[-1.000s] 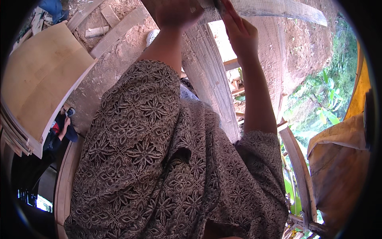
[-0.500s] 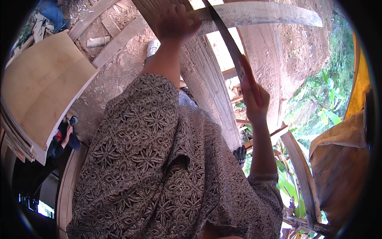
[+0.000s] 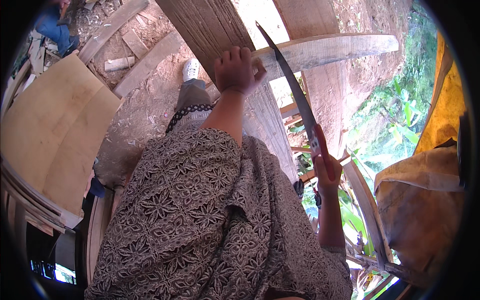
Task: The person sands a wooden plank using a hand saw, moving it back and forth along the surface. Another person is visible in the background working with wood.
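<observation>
Head view: the saw (image 3: 301, 99) crosses the pale board (image 3: 345, 51), its tip beyond the board's far edge. It has slid back toward the body over the last second, probably ending a pull stroke. Body-side of the board, the right hand (image 3: 327, 174) is closed around the red handle (image 3: 323, 145); the left hand (image 3: 236, 71), fingers curled, thumb apart, rests at the board's left end.

Open gap between thick beam (image 3: 207, 30) and wide plank (image 3: 326, 107), narrow board (image 3: 345, 50) spanning it, saw (image 3: 298, 92) slanting across the board
</observation>
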`<state>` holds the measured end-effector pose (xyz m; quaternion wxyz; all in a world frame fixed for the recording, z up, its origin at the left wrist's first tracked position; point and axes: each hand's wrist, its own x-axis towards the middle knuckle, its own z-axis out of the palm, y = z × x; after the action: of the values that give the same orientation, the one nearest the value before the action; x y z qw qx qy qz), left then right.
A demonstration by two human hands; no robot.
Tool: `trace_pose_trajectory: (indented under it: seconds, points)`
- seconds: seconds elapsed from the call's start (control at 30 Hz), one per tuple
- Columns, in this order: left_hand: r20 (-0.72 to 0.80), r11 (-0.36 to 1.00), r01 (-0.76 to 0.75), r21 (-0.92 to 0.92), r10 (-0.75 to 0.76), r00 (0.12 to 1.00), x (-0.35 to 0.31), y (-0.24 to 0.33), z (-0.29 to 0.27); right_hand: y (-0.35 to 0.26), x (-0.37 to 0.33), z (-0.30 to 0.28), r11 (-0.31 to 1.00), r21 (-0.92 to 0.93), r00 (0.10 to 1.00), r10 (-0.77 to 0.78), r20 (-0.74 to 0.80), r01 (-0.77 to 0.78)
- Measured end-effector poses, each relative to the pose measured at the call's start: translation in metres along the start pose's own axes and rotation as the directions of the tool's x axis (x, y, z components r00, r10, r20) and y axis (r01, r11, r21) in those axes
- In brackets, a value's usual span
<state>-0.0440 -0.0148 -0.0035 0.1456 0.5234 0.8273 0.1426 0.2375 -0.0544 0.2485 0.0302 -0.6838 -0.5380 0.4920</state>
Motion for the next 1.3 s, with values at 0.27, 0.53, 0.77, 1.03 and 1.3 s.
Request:
trace_pose_trajectory:
  seconds: [0.27, 0.53, 0.77, 1.03, 1.3]
  points:
    - [0.022, 0.999, 0.021, -0.027, -0.02, 1.0, -0.002, -0.001, -0.002, -0.024, 0.117, 0.063, 0.947, -0.098, 0.95, -0.297, 0.091, 0.306]
    - [0.011, 0.998, 0.036, 0.059, -0.037, 0.999, -0.005, -0.012, 0.001, -0.069, 0.225, 0.139, 0.973, 0.033, 0.974, -0.227, 0.007, 0.227]
    - [-0.091, 0.985, 0.018, 0.174, -0.003, 0.996, 0.002, -0.017, 0.007, 0.022, 0.021, 0.014, 0.996, 0.009, 0.995, -0.089, 0.039, 0.088]
    - [0.024, 0.987, 0.071, 0.144, -0.075, 0.997, -0.004, -0.007, -0.006, 0.039, -0.004, -0.009, 0.934, -0.09, 0.937, -0.34, 0.084, 0.347]
    - [0.007, 0.997, 0.008, 0.08, -0.008, 1.0, -0.008, 0.0, -0.001, -0.049, 0.229, 0.144, 0.919, 0.111, 0.926, -0.373, -0.062, 0.378]
